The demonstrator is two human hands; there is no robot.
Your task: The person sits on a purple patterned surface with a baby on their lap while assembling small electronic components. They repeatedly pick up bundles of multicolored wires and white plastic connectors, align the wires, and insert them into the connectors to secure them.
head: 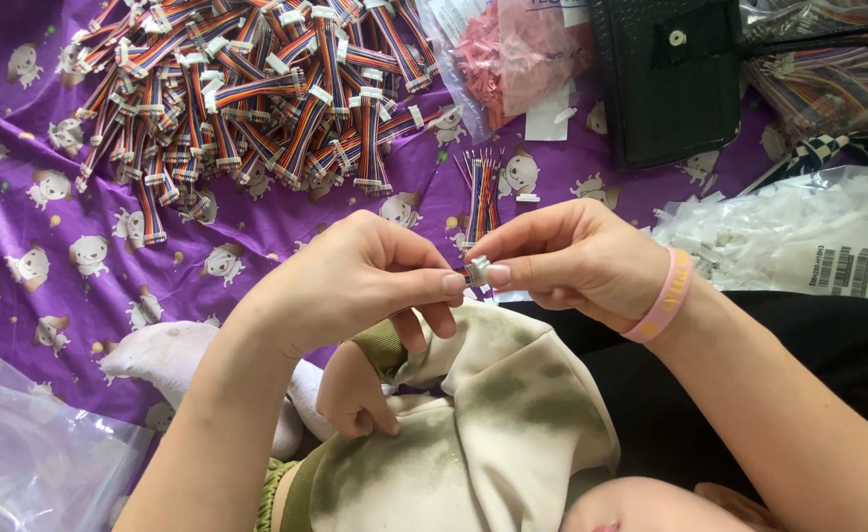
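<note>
Both hands pinch one small white plastic connector [477,270] just below the loose rainbow wire bundle [482,192]; left hand [360,281] and right hand [562,258] close narrowly; it looks light, rigid, best gripped by its sides.

purple sheet [257,232] – matt cloth | bags [808,232] – glossy plastic | wristband [662,296] – smooth rubber

A small white connector [477,269] on striped ribbon wires [482,197] is pinched mid-scene, the wires fanned out far.
</note>
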